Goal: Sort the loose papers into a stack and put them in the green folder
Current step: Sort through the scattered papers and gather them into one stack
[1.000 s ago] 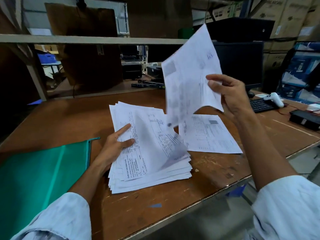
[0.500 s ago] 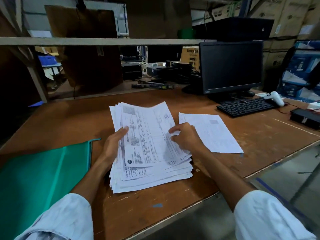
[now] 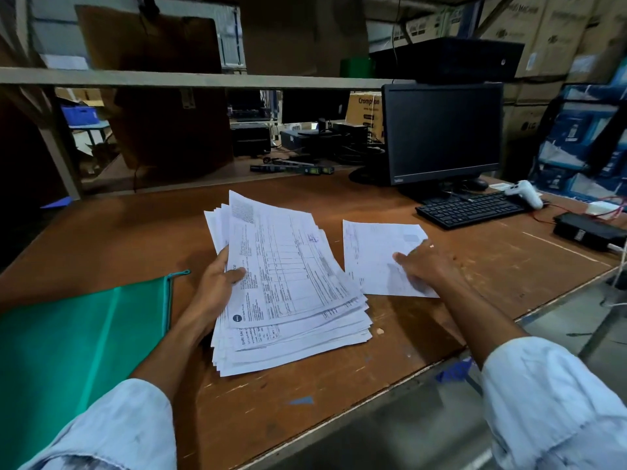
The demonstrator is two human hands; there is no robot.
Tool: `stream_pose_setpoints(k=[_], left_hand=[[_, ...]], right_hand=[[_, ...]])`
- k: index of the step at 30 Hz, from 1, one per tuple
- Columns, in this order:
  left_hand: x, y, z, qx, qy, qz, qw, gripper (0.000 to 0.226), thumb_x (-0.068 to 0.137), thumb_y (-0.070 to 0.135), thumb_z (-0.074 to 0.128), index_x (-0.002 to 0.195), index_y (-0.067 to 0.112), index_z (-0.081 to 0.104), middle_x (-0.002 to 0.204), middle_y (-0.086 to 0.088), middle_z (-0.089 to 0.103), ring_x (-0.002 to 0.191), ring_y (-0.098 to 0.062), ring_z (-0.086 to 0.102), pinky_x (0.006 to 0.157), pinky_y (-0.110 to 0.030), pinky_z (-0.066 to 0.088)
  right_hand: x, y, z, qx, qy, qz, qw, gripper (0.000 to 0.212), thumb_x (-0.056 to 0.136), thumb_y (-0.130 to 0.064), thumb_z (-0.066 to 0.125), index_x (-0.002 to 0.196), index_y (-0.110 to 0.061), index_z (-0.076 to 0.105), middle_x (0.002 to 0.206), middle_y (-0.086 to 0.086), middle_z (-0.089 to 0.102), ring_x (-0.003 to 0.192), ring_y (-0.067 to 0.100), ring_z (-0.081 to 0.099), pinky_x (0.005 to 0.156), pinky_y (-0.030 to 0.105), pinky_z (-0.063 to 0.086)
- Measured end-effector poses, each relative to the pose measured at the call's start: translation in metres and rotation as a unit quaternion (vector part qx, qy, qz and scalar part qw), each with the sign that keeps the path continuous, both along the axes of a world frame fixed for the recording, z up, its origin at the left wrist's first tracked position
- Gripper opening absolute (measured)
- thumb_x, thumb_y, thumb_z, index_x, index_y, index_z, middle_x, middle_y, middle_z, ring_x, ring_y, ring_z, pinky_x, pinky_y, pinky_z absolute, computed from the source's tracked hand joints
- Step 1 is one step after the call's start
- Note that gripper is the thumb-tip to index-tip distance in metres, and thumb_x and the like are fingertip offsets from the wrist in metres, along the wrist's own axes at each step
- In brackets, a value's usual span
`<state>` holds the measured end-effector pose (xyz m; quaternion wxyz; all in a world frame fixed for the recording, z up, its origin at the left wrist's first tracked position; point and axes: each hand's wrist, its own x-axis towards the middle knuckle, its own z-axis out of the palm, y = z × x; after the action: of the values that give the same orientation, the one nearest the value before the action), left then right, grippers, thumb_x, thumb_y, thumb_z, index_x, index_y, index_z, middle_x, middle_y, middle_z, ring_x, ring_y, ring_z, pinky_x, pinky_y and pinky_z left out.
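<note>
A thick, slightly fanned stack of printed papers (image 3: 288, 283) lies in the middle of the brown table (image 3: 135, 239). My left hand (image 3: 215, 286) grips the stack's left edge, thumb on top of the uppermost sheet. One loose sheet (image 3: 369, 252) lies just right of the stack. On that sheet rests my right hand (image 3: 424, 262), its fingers spread flat. The green folder (image 3: 78, 340) lies flat at the table's left front, its zip edge facing the stack.
A black monitor (image 3: 441, 130) and keyboard (image 3: 468, 208) stand at the back right, with a white handheld scanner (image 3: 524, 193) and a black box (image 3: 587, 230) beyond. A low shelf (image 3: 169, 78) runs across the back. The table's front edge runs diagonally at lower right.
My right hand laid the raised sheet on the stack, then moved right onto the loose sheet. My left hand shifted from pressing the stack to gripping its left edge.
</note>
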<state>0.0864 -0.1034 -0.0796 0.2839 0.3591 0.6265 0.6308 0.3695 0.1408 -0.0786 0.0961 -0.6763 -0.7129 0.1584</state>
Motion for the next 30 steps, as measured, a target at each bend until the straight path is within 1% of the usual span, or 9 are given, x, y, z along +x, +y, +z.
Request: stream_pose_setpoints(k=[2,5,10,12,19,24,26,28,30], left_hand=[[0.001,0.000,0.001,0.001,0.002,-0.001,1.000,0.050,0.101,-0.007,0.044,0.145,0.018,0.046,0.128,-0.003,0.060,0.104,-0.025,0.065,0.076,-0.028,0.054],[-0.001,0.000,-0.002,0.004,0.002,-0.002,1.000,0.052,0.100,-0.008,0.044,0.144,0.020,0.045,0.127,-0.002,0.061,0.101,-0.021,0.066,0.083,-0.035,0.055],[-0.001,0.000,-0.003,-0.005,0.004,0.003,1.000,0.051,0.101,-0.005,0.045,0.143,0.026,0.046,0.124,0.000,0.063,0.099,-0.021,0.067,0.075,-0.033,0.055],[-0.001,0.000,-0.003,-0.005,0.006,0.005,1.000,0.052,0.101,-0.005,0.045,0.142,0.026,0.046,0.124,0.000,0.063,0.097,-0.018,0.068,0.078,-0.036,0.056],[0.001,-0.003,-0.003,-0.011,0.014,0.001,1.000,0.052,0.102,-0.002,0.045,0.146,0.025,0.044,0.132,0.000,0.061,0.096,-0.012,0.068,0.071,-0.029,0.056],[0.000,-0.003,-0.002,0.020,0.022,-0.009,1.000,0.077,0.101,-0.008,0.044,0.157,0.038,0.018,0.143,0.006,0.048,0.114,-0.018,0.060,0.078,-0.031,0.057],[0.000,-0.004,-0.001,0.026,0.020,-0.023,0.999,0.079,0.101,-0.009,0.043,0.156,0.044,0.020,0.141,0.009,0.048,0.119,-0.020,0.058,0.084,-0.035,0.057],[-0.002,-0.003,-0.003,0.017,0.011,-0.029,0.999,0.067,0.101,-0.008,0.041,0.149,0.039,0.041,0.142,0.007,0.051,0.123,-0.022,0.059,0.088,-0.033,0.056],[-0.005,0.000,-0.004,-0.001,0.012,-0.016,1.000,0.053,0.101,-0.005,0.042,0.138,0.029,0.057,0.144,-0.001,0.054,0.125,-0.025,0.058,0.090,-0.031,0.052]], right_hand=[[0.004,0.003,-0.009,-0.005,-0.016,-0.004,1.000,0.119,0.072,-0.092,0.036,0.139,0.007,0.036,0.139,0.021,0.052,0.135,0.041,0.044,0.111,0.050,0.034],[0.003,0.016,-0.014,0.013,-0.023,-0.006,1.000,0.095,0.083,-0.071,0.050,0.142,0.003,0.040,0.126,0.016,0.055,0.121,0.038,0.055,0.105,0.051,0.042],[0.013,0.004,0.007,0.061,-0.086,0.057,0.993,0.052,0.091,-0.055,0.060,0.100,-0.004,0.064,0.112,0.014,0.062,0.097,0.028,0.061,0.081,0.036,0.052],[0.018,-0.004,0.012,0.093,-0.079,0.063,0.991,0.050,0.090,-0.047,0.066,0.111,-0.001,0.062,0.119,0.016,0.061,0.104,0.031,0.061,0.079,0.037,0.050],[0.021,-0.006,0.008,0.066,0.154,0.003,0.986,0.075,0.068,-0.014,0.086,0.129,-0.008,0.044,0.122,0.014,0.057,0.108,0.035,0.059,0.082,0.044,0.055],[0.027,-0.009,0.034,-0.087,0.442,0.030,0.893,0.054,0.074,0.013,0.071,0.118,-0.015,0.056,0.096,0.012,0.060,0.081,0.025,0.058,0.066,0.036,0.050],[0.027,-0.009,0.042,-0.091,0.512,0.038,0.853,0.044,0.078,0.015,0.062,0.110,-0.014,0.066,0.106,0.015,0.065,0.086,0.027,0.062,0.070,0.037,0.053],[0.026,-0.010,0.046,-0.078,0.500,0.052,0.861,0.037,0.080,0.010,0.061,0.102,-0.015,0.075,0.111,0.017,0.069,0.091,0.034,0.067,0.075,0.039,0.057],[0.024,-0.012,0.050,-0.046,0.399,0.090,0.911,0.030,0.082,0.000,0.063,0.098,-0.019,0.080,0.109,0.013,0.072,0.091,0.032,0.066,0.075,0.037,0.054]])
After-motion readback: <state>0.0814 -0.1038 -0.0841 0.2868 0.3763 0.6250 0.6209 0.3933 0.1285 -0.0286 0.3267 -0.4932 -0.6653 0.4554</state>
